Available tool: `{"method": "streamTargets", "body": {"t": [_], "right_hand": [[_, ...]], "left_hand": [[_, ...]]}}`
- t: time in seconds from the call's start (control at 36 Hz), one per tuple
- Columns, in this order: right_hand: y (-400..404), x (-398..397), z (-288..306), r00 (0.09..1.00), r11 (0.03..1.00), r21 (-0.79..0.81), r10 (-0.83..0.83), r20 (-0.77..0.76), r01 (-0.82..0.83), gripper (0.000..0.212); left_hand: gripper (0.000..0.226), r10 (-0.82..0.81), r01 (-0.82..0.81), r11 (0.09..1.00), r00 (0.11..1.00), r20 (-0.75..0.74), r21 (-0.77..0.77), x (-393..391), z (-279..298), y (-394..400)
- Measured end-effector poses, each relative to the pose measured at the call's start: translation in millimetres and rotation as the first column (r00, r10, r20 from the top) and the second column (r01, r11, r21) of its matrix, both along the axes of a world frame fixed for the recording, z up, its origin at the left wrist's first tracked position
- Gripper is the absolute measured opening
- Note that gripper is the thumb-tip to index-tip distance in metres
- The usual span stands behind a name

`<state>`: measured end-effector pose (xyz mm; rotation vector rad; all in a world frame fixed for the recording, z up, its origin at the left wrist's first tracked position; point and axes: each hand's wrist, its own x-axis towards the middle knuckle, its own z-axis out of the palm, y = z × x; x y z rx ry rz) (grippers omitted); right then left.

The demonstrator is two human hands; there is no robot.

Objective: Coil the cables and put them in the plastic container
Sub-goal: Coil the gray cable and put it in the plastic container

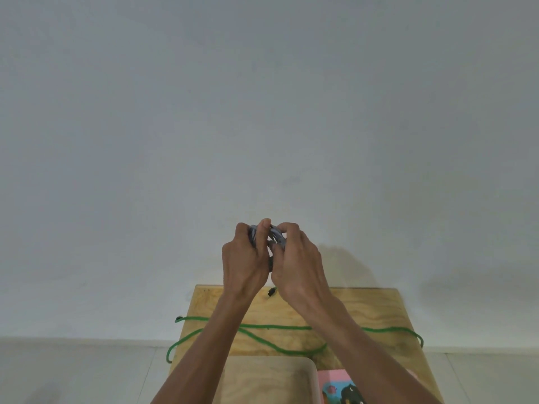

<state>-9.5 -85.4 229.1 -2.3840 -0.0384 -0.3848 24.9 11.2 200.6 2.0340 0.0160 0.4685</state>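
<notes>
Both my hands are raised above the far end of the wooden table [379, 310]. My left hand [245, 258] and my right hand [294, 260] are closed together around a small coil of grey cable [275, 233], mostly hidden by my fingers. A black plug end [271, 293] hangs just below my hands. A long green cable [274, 327] lies uncoiled across the table, sagging over both side edges. The translucent plastic container [312, 371] stands at the near edge, between my forearms.
A pink box with a cartoon picture [338, 386] lies right of the container. The table stands against a plain white wall, with pale floor on both sides.
</notes>
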Motion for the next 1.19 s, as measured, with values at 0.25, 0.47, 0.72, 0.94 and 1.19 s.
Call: {"method": "streamTargets", "body": {"t": [0.25,0.47,0.72,0.94,1.19], "right_hand": [[-4,1,-1,0.999,0.99,-0.135,0.039,-0.013,-0.041,0.041],[-9,3,0,0.997,0.997,-0.041,0.06,-0.039,-0.061,0.052],[-14,3,-12,0.994,0.94,-0.339,-0.007,0.11,0.044,0.022],[-14,12,-15,0.981,0.981,-0.124,-0.128,0.149,0.147,0.019],[-18,12,-38,0.973,0.981,-0.126,-0.124,0.193,0.15,0.015]], "left_hand": [[0.045,0.039,-0.039,0.999,0.998,-0.044,0.002,-2,-7,-6],[0.049,0.04,-0.037,0.999,0.996,-0.077,0.033,-3,-12,-6],[0.059,0.026,-0.022,0.999,0.994,-0.11,0.039,0,-19,-6],[0.061,0.068,-0.069,0.998,0.992,-0.107,-0.01,0,-15,-14],[0.063,0.096,-0.093,0.995,0.986,-0.136,0.029,-9,-31,-22]]}}
